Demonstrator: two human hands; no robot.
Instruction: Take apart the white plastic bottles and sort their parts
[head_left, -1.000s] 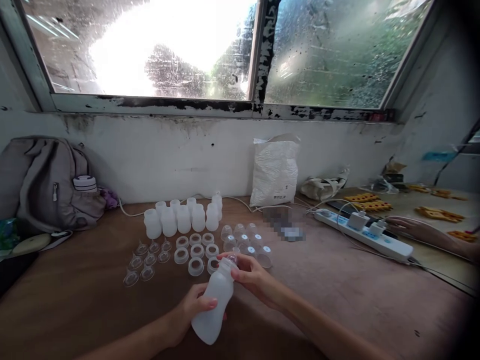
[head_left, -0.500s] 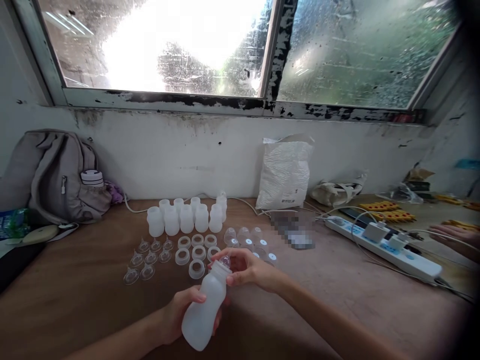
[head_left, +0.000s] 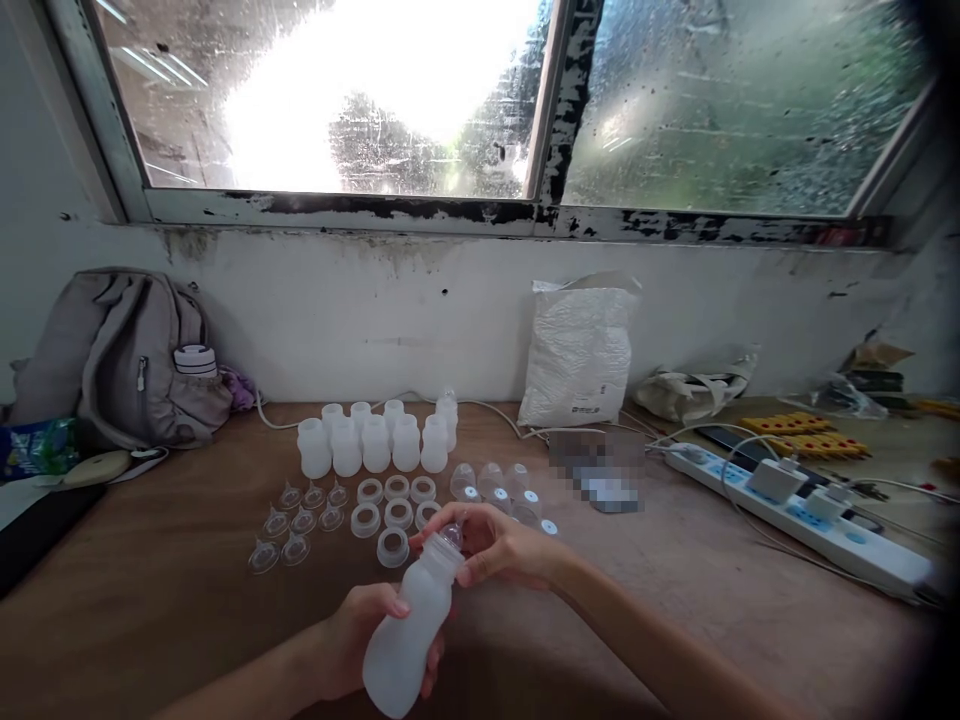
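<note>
My left hand (head_left: 367,630) is wrapped round the body of a frosted white baby bottle (head_left: 411,630), which leans with its top to the right. A clear teat (head_left: 451,533) sits at the bottle's top. Around the neck, just below the teat, close the thumb and fingers of my right hand (head_left: 499,545); part of the rim is hidden by them. Beyond the hands lie several white screw rings (head_left: 393,547), several clear teats (head_left: 295,547) to their left and several clear domed caps (head_left: 491,478) to their right, some partly covered by my right hand.
Several white bottles (head_left: 346,446) stand in rows near the wall, one topped with a teat. A grey backpack (head_left: 142,350) rests at the left. Further right are a white padded bag (head_left: 577,350), a power strip (head_left: 802,515) with cables, and yellow parts (head_left: 802,437).
The view has shifted slightly, and another person's hand at the right edge is no longer seen. Both my hands keep hold of the bottle, with only slight finger movement at its neck.
</note>
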